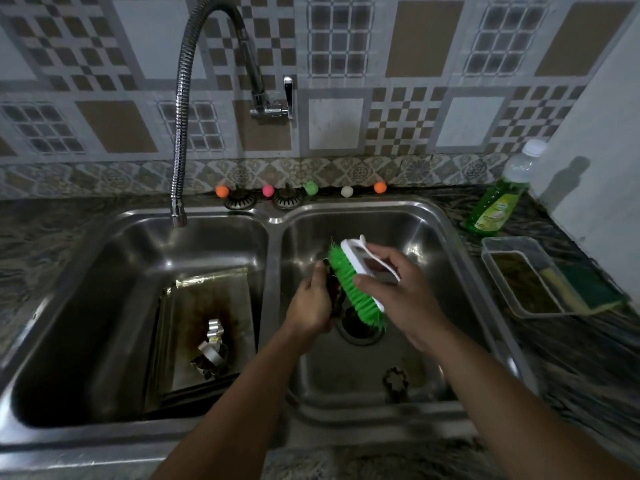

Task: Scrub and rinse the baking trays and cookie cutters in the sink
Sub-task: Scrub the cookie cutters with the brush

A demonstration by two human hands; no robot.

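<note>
- Your left hand (313, 299) grips a small dark cookie cutter (335, 292) over the drain of the right basin (433, 244); your fingers are curled round it and hide most of it
- Your right hand (388, 289) holds the white-backed scrubbing brush (360, 282), fingers and thumb clamped on its back, green bristles pressed against the cutter
- The cutter looks thin and probably wet, so a hard brush stroke could twist it out of your grip and drop it toward the open drain just below
- Bristles pushing at the cutter's rim could drive your left fingertips onto the metal edge; keep the pressure modest
- Another dark cutter (395, 378) lies on the right basin floor near the front wall; a dropped brush could knock it about
- In the left basin (86, 306) the stained baking tray (194, 306) leans with shiny cutters (211, 344) resting on it; they could slide off if you lift the tray carelessly
- The tap spout (179, 216) hangs over the left basin, so rinsing means moving the cutter across the divider, another chance to fumble it
</note>
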